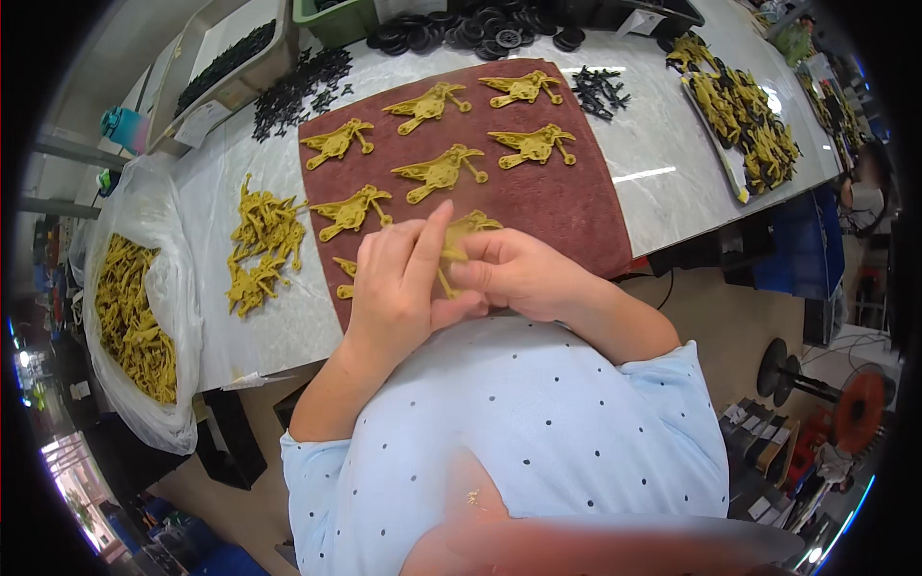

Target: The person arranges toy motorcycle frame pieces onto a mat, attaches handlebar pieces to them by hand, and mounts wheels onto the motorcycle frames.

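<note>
Close to my body, over the near part of a maroon cloth (576, 216), my two hands meet around a yellow plastic part (445, 280). My right hand (523, 274) pinches it between thumb and fingers. Bent around its other side, my left hand (396, 278) grips it too, and the fingers hide most of its shape. On the cloth lie several flat, angular yellow frame-like parts with a peg at one end, among them a middle one (439, 173). Another yellow part (477, 223) shows partly behind my hands, and one (346, 278) peeks out left of my left hand.
Left of the cloth are a pile of loose yellow parts (264, 245) and a clear bag of more (134, 317). Small black parts (303, 91), black wheels (480, 31) and a grey bin (279, 58) stand at the back. A tray (715, 144) of yellow-and-black pieces lies right.
</note>
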A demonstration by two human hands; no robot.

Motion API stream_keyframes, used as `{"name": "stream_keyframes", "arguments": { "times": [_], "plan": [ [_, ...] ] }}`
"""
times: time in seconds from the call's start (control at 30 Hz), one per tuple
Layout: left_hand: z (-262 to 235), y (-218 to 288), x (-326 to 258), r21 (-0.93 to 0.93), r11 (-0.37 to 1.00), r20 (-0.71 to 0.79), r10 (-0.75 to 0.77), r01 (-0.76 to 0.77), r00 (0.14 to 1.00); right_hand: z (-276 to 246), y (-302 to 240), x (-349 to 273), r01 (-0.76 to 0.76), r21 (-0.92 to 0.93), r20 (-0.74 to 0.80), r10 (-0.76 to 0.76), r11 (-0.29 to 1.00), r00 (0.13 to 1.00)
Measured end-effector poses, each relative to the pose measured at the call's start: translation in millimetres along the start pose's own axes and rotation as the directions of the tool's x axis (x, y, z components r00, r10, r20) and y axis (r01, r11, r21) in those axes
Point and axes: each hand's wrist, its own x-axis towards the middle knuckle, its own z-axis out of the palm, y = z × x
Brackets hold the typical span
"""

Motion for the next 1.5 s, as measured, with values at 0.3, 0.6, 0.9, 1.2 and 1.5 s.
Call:
{"name": "stream_keyframes", "arguments": {
  "times": [0.3,0.6,0.9,1.2,1.5],
  "plan": [
    [-19.2,-51.1,-23.9,-0.428,0.842,-0.455,-0.514,0.327,0.727,-58.4,-6.0,-45.6,-0.006,-0.086,-0.386,-0.027,0.996,0.922],
    [-63.8,-138.6,-107.3,0.657,0.512,-0.194,-0.595,0.553,0.780,-98.3,-16.9,-76.5,-0.393,-0.800,-0.568,-0.360,0.454,0.740],
    [-0.3,-29.8,-9.8,0.128,0.970,0.169,-0.228,0.208,0.959,-85.4,-6.5,-65.1,-0.206,-0.976,-0.114,-0.650,-0.068,0.752],
    [32.4,-7.0,-1.0,0.115,0.992,0.380,-0.100,0.060,0.919,-90.8,-8.7,-73.1,-0.256,-0.956,-0.140,-0.548,-0.142,0.825],
    [15.4,-10.1,21.8,0.085,0.993,0.447,-0.109,0.079,0.888,-118.9,-66.2,-70.3,-0.053,-0.998,-0.068,-0.454,0.045,0.889]
  ]
}}
